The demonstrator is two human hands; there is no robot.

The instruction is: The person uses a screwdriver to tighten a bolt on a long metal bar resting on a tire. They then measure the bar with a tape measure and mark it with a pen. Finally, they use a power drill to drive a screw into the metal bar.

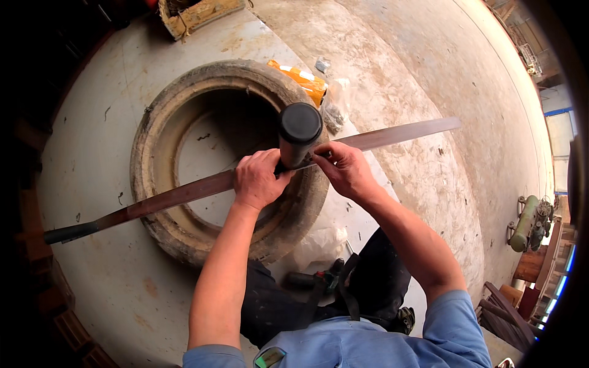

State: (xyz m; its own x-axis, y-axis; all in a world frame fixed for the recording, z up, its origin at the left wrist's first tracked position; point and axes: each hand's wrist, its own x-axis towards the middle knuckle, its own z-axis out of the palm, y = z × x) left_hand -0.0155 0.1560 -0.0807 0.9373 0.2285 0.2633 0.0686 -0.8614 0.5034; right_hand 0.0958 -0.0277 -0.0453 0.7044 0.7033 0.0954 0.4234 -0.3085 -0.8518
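A long brown bar [184, 192] with a black left end lies across a worn tyre [153, 132]. At the bar's middle stands a thick upright cylinder with a round black cap [300, 123]. My left hand [260, 179] is closed round the bar just left of the cylinder, its thumb close to the cylinder's base. Against the cylinder's right side, thumb and forefinger of my right hand [345, 168] are pinched together. Whatever lies between these fingertips is too small to name. The cylinder's lower part is partly hidden by my hands.
Beyond the tyre lie an orange package [305, 81] and a clear plastic bag [336, 105]. A black and red tool [320, 279] is between my legs, near another clear bag [320, 245]. A green tank [524, 224] stands far right; a wooden box [199, 13] is at the top.
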